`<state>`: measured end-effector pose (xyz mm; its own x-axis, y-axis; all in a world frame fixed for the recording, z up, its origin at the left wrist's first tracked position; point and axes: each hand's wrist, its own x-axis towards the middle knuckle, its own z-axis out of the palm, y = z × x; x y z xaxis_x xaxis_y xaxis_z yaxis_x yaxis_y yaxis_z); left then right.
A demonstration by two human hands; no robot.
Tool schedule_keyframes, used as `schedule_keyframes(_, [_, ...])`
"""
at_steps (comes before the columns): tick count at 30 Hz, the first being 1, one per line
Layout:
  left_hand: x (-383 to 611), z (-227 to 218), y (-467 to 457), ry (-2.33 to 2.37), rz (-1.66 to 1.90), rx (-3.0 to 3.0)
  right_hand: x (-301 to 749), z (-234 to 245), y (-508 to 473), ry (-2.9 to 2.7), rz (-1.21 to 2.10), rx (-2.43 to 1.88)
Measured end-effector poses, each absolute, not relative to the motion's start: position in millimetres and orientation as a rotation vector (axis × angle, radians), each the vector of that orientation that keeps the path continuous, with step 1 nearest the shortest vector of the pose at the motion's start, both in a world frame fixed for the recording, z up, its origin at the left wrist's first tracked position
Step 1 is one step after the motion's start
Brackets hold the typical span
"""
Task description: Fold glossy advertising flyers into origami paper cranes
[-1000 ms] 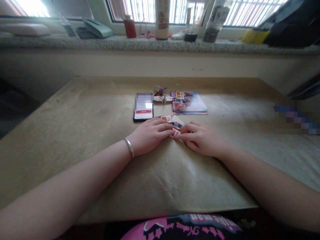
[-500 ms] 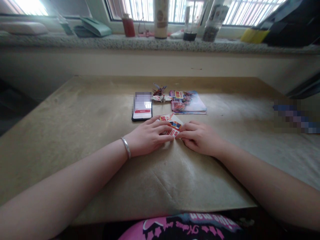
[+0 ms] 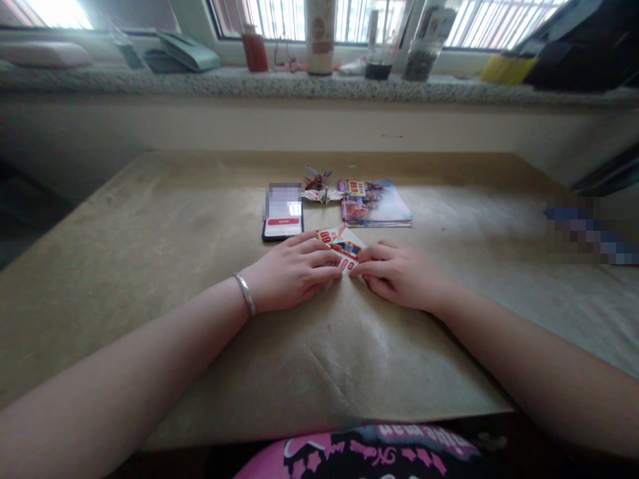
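A small folded sheet of printed paper (image 3: 351,249), white with red, yellow and blue print, lies on the table between my hands. Across its left part, my left hand (image 3: 297,269) rests with fingers stretched out and fairly flat, a silver bangle at the wrist. My right hand (image 3: 399,273) has its fingers bent and holds the paper's right corner between thumb and forefinger. The paper's side edges are hidden under the fingers. Just beyond the left hand lies a phone (image 3: 283,229) with its screen lit.
A folded paper figure (image 3: 322,186) stands behind the phone. Beside it is a stack of printed sheets (image 3: 382,203). The table (image 3: 150,266) has a brownish cover. Bottles and jars, including a red bottle (image 3: 255,52), line the windowsill (image 3: 279,81). A blurred object (image 3: 594,229) lies at the right.
My left hand has slid slightly left, so its fingers cover less of the paper's print. My right hand stays almost in place at the right corner.
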<state>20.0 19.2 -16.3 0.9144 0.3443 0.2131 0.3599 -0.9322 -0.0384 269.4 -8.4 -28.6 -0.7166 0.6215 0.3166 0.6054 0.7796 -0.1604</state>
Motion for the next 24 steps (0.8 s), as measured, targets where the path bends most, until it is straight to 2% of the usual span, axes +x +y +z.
schedule_keyframes(24, [4.1, 0.4, 23.0, -0.585, -0.176, -3.034, 272.7, -33.5, -7.0, -2.622, 0.040, -0.930])
